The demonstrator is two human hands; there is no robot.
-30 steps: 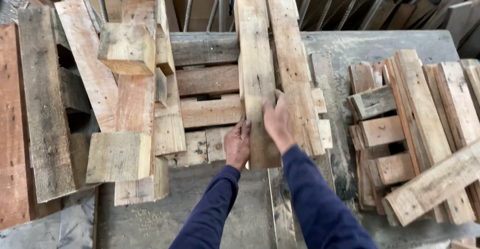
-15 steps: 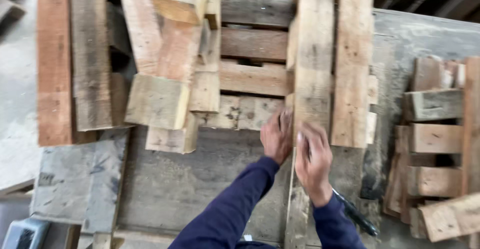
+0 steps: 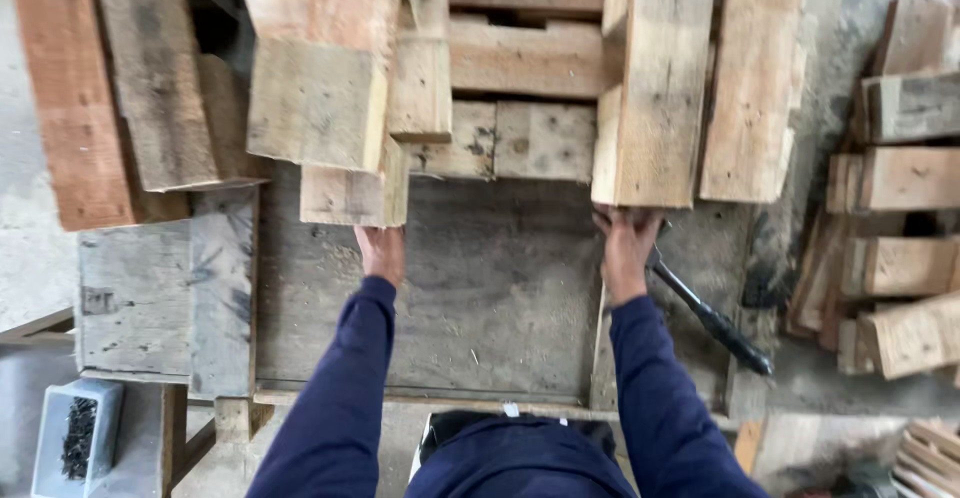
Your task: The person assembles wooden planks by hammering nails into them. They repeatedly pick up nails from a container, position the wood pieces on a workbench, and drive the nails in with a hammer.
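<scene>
Both arms in dark blue sleeves were stretched fwd over the grey bench [image 3: 480,288], set well apart. Left hand [image 3: 381,252] reached up to the near end of a short block [image 3: 352,196]; fingers tucked under/behind its edge, so couldn't tell if they gripped or just touched. Right hand [image 3: 626,248] was at the near end of a long plank [image 3: 655,83], fingers curled up under the end, grasping it.

Plank lay lengthwise away from the person, w/ a 2nd plank [image 3: 752,78] just beside it on the right. Cross boards [image 3: 525,58] ran betw. the two hands' pieces. A black-handled tool [image 3: 712,320] lay on the bench just right of the right wrist. More offcuts [image 3: 900,188] piled far right; grey tray of dark screws [image 3: 75,438] at lower left.
</scene>
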